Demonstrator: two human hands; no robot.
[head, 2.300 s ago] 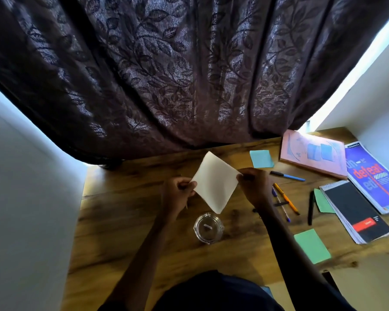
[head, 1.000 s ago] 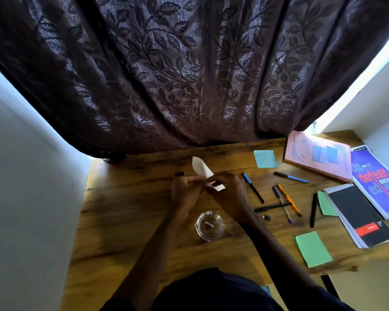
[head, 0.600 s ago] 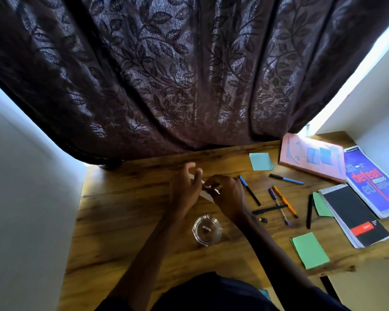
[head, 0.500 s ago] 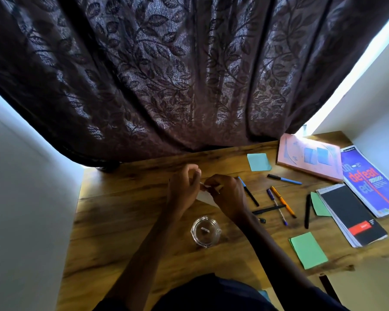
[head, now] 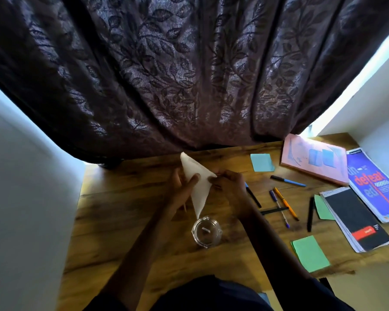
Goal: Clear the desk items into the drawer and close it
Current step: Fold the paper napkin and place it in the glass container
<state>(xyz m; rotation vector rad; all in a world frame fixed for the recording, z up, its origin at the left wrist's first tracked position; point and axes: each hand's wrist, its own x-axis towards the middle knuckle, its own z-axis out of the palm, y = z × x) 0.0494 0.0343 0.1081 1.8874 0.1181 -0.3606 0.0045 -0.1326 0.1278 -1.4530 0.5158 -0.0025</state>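
While both hands, left hand (head: pixel 182 191) and right hand (head: pixel 228 183), pinched the folded paper (head: pixel 197 181) shut above the worktop (head: pixel 121 198), it looked light, limp, best held by its edges.

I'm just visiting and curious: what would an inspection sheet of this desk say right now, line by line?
Surface: wooden desk, mostly bare on the left.
Job's things: white paper folded into a triangle, held above the desk, its tip pointing down near the glass jar; pens scattered right of centre; sticky notes, blue and green; pink book, blue magazine, black notepad at the right edge.
Drawer: not seen.
Clutter: nothing seen beyond those.
Hands: left hand and right hand both pinch the paper with their fingers.
Cables: nothing seen.
Surroundings: dark leaf-patterned curtain behind, white walls either side.
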